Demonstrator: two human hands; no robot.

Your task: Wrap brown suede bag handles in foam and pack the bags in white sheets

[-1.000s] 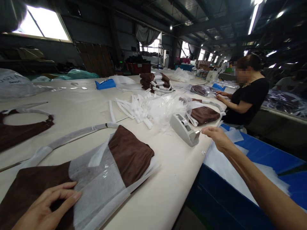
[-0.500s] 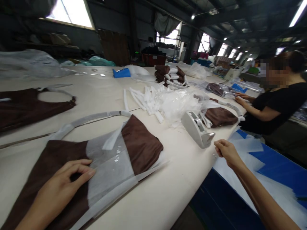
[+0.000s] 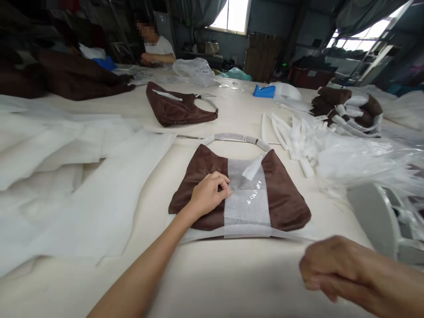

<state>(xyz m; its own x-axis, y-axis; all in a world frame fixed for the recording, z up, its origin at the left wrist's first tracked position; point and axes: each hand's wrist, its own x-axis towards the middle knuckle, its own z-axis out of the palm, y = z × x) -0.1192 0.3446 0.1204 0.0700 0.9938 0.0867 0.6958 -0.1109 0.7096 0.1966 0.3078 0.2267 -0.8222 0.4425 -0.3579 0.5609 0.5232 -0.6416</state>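
Note:
A brown handbag (image 3: pixel 289 194) lies flat on the table, a translucent white paper band (image 3: pixel 247 212) round its middle. Its handle (image 3: pixel 235 138) is wrapped in pale padding, and a loose white strip (image 3: pixel 254 167) rests across the band's upper part. My left hand (image 3: pixel 212 192) rests on the bag at the band's left edge, fingers loosely bent and apart, gripping nothing. In front of the bag's right corner, my right hand (image 3: pixel 334 269) is closed in a pinch and blurred; anything between its fingertips is hidden. A grey tape dispenser (image 3: pixel 374 216) stands just beyond it.
White sheets (image 3: pixel 82 212) cover the table's left side. Another brown bag (image 3: pixel 179 108) lies behind, with white foam strips (image 3: pixel 298 137) and clear plastic bags (image 3: pixel 357 157) to the right. Wrapped bags are stacked (image 3: pixel 347 108) farther back. A person (image 3: pixel 159 48) is across the table.
The view has swung left, bringing the white sheets into sight. My right hand has come away from the tape dispenser toward the bag, still pinched. My left hand stays on the bag.

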